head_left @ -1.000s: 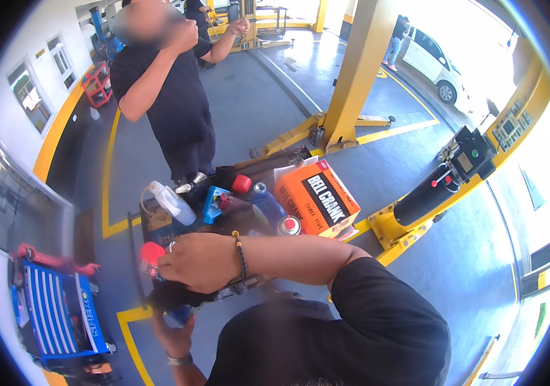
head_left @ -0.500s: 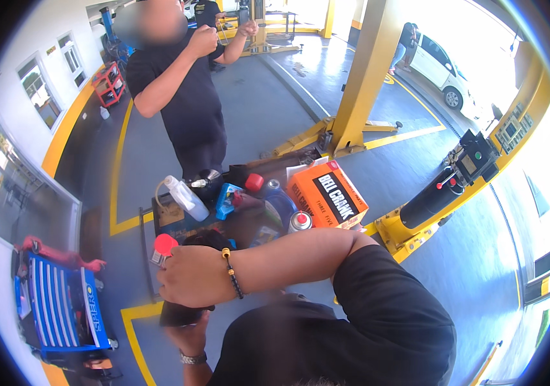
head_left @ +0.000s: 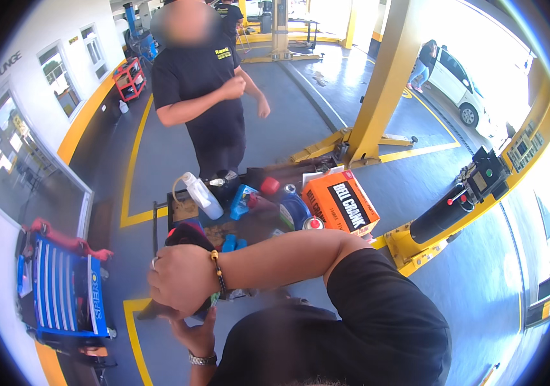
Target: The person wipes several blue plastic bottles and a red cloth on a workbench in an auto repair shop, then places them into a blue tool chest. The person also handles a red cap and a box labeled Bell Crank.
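Note:
My right arm reaches across to the left, a beaded bracelet on its wrist. My right hand [head_left: 181, 280] is curled, knuckles up, over a dark object with a green patch [head_left: 206, 305]. Below it my left hand [head_left: 194, 336], with a metal watch, grips the same object from underneath, thumb up its side. The two hands hide most of it, so its kind does not show. Just beyond my right hand is a black item with a pinkish-red edge [head_left: 191, 234], partly covered. A white squeeze bottle with a bent spout [head_left: 203, 198] stands tilted on the cart.
The cart also carries a blue bottle [head_left: 295, 210], a blue pack [head_left: 242, 201], a red cap [head_left: 270, 186], a spray can [head_left: 313, 224] and an orange box [head_left: 342, 202]. A co-worker [head_left: 201, 96] stands across it. A blue tool cabinet [head_left: 69, 283] is left; yellow lift posts [head_left: 378, 90] rise right.
The red-topped item beside my right hand no longer shows. My right hand has come slightly down and left over the dark object. The co-worker has lowered both hands. The whole view has shifted.

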`<state>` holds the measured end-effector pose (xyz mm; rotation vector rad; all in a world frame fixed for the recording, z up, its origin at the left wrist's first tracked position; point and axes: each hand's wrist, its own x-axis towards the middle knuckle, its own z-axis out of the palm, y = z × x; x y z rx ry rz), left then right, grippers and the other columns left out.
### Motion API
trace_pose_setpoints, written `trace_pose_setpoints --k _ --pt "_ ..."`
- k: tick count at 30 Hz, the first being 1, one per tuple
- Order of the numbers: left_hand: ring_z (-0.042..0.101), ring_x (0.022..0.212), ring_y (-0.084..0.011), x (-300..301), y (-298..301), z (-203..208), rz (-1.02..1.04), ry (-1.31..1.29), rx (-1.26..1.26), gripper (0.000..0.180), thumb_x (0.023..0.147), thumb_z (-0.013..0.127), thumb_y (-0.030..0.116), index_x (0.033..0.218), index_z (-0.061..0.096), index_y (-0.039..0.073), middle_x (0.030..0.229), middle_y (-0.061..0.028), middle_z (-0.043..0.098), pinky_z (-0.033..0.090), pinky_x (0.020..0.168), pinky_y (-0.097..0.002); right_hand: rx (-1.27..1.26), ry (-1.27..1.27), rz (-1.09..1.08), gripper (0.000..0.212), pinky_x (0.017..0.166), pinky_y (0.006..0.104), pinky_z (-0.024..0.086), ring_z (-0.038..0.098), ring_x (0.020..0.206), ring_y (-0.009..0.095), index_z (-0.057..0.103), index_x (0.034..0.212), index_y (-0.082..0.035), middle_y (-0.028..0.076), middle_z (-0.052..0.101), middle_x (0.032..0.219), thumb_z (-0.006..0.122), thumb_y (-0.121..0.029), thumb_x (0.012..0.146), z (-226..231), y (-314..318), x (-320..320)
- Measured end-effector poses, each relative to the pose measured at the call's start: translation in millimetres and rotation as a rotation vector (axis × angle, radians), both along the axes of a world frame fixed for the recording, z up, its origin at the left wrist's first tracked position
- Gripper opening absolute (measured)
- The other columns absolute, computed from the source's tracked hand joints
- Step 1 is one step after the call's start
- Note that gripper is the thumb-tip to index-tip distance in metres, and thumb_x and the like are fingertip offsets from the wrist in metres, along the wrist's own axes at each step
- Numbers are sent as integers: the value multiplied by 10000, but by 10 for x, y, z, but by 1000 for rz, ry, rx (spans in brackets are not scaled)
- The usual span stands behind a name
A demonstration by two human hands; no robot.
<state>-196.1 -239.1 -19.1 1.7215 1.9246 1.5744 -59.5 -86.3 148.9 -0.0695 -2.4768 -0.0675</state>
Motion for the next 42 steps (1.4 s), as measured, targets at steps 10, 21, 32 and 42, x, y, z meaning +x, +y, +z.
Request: trace_pose_setpoints --k 10,21,32,42 --pt "612 1222 -367 -169 -3 -99 -1030 -1753 -352 869 976 484 707 1530 424 40 1365 -212 617 437 1080 -595 225 441 476 386 531 344 406 529 564 200 551 625 -113 23 511 657 725 -434 749 401 160 -10" --pt "635 998 -305 -86 -72 -607 -673 -1582 -164 627 956 581 601 1324 573 93 1125 -109 650 469 1048 -629 15 616 748 432 599 375 487 631 649 252 606 717 -96 59 580 726 716 -499 827 316 243 99" --pt "658 1190 -280 323 239 47 -626 -1552 2 575 931 721 370 1383 549 58 1288 -119 659 534 1024 -530 -1601 1220 465 580 1067 371 481 633 1209 266 494 1464 -66 138 628 1327 483 -497 1075 -198 118 484" --pt "628 1213 -228 246 336 -70 -602 -1294 166 627 822 789 -67 1379 520 35 1321 -101 631 512 1030 -380 -1019 402 -266 480 774 378 521 664 825 284 639 1102 72 221 692 910 705 -391 995 169 198 654"
